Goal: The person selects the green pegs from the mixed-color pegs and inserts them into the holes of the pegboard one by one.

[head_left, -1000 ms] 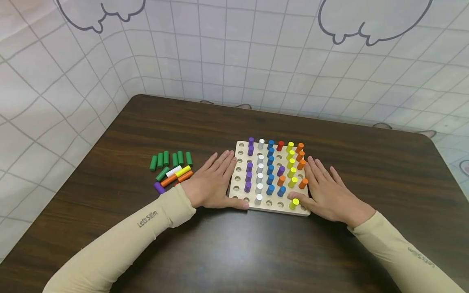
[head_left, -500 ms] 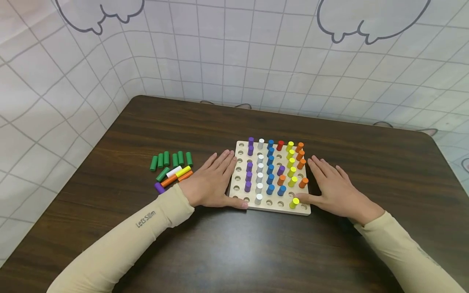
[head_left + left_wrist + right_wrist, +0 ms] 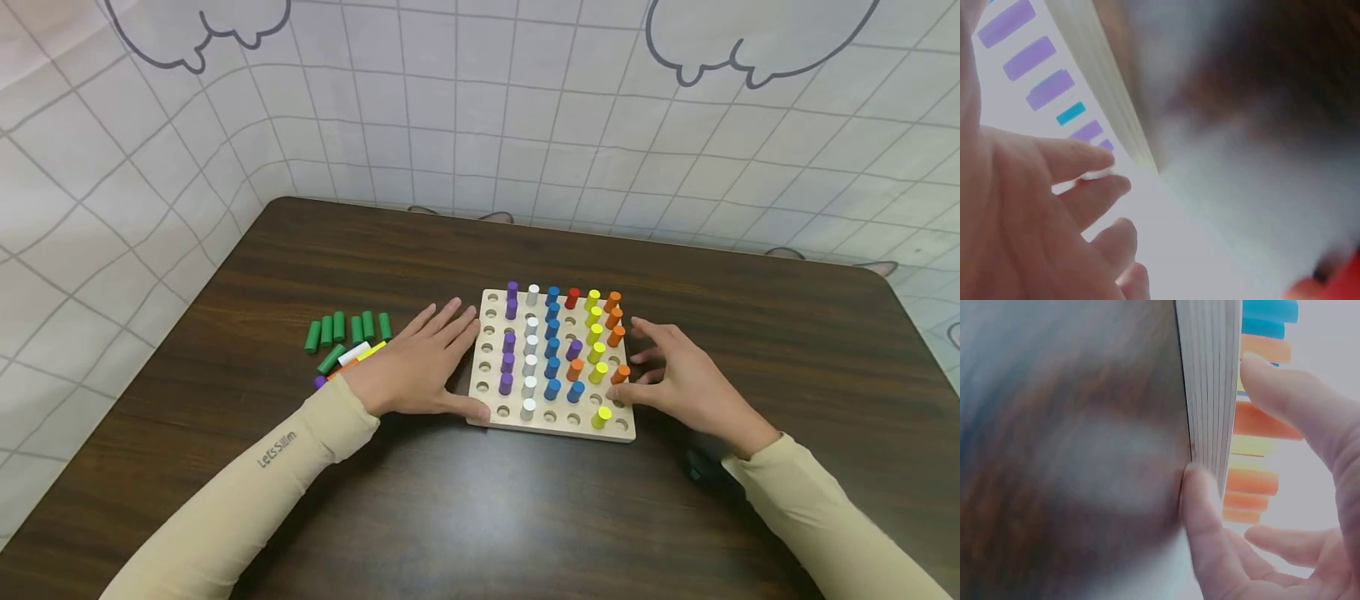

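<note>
1. In the head view we see the pegboard (image 3: 541,357) on the table (image 3: 480,533), between the left hand (image 3: 416,362) and the right hand (image 3: 686,379). We judge that a careless sweep of the left wrist, so near the loose pegs (image 3: 339,327), could scatter them; an uneven push from one side could slide the pegboard. The left fingers are straight and fanned beside its left edge, thumb at the near corner, holding nothing. The right fingers bend loosely by the opposite edge, thumb over the wood near an orange peg (image 3: 620,374).

2. In the left wrist view, fingertips swinging inward could, we think, knock the purple pegs (image 3: 1050,89). We find the fingers spread, gripping nothing; glare keeps us from telling whether they touch the wood.

3. In the right wrist view, a clumsy pinch could nudge a peg, the thumb being so close. Thumb and fingers stand well apart with no peg held; one fingertip meets the pegboard's side, how firmly we cannot tell.
</note>
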A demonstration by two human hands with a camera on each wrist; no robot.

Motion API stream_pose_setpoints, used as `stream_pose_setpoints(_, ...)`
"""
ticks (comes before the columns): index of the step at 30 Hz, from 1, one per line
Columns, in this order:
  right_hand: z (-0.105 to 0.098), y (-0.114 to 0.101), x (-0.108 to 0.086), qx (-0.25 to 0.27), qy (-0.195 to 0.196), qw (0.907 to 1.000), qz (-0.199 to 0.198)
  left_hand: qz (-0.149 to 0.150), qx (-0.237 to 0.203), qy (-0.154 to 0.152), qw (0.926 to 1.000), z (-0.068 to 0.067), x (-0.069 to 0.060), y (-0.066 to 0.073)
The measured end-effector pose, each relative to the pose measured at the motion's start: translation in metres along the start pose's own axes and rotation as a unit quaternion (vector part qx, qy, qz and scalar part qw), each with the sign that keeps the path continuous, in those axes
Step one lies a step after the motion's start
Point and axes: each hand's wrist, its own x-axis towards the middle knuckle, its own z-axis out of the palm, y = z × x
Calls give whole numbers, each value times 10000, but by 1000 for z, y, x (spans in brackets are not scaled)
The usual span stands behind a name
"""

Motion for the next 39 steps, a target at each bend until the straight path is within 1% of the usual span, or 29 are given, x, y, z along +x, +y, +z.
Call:
stream_pose_setpoints(3,1,0,1,356,-64,9992,167,23,-266,153,9995,-7,-5,-10)
stream_pose_setpoints(6,0,1,2,469,-134,9982,342,10,-592,455,9972,-18,-12,-23)
stream_pose_setpoints(9,-2,3,3,508,-222,9977,387,-102,-925,828,9922,-30,-18,-37)
stream_pose_setpoints(11,-3,3,3,502,-292,9976,367,-229,-1200,1068,9868,-37,-24,-46)
stream_pose_setpoints(14,-4,4,3,455,-369,9978,314,-411,-1655,1418,9751,-45,-34,-59)
stream_pose_setpoints(17,-5,5,3,410,-414,9978,302,-547,-2158,1702,9599,-50,-43,-70)
stream_pose_setpoints(21,-6,7,4,424,-450,9976,298,-702,-2798,1936,9377,-54,-50,-79)
stream_pose_setpoints(23,-5,8,4,441,-464,9975,288,-804,-3015,2009,9286,-56,-53,-83)
stream_pose_setpoints(25,-5,9,3,462,-480,9974,282,-934,-3170,2059,9211,-57,-55,-87)
stream_pose_setpoints(26,-6,10,3,472,-482,9973,277,-994,-3205,2083,9187,-57,-56,-90)
stream_pose_setpoints(31,-6,11,2,544,-504,9969,249,-1303,-3320,2047,9115,-60,-63,-105)
stream_pose_setpoints(34,-7,12,2,582,-503,9967,242,-1506,-3363,1803,9120,-60,-67,-115)
stream_pose_setpoints(37,-6,14,2,621,-517,9964,237,-1708,-3376,1402,9150,-58,-70,-126)
stream_pose_setpoints(39,-6,15,2,652,-531,9961,250,-1776,-3382,1193,9164,-55,-71,-133)
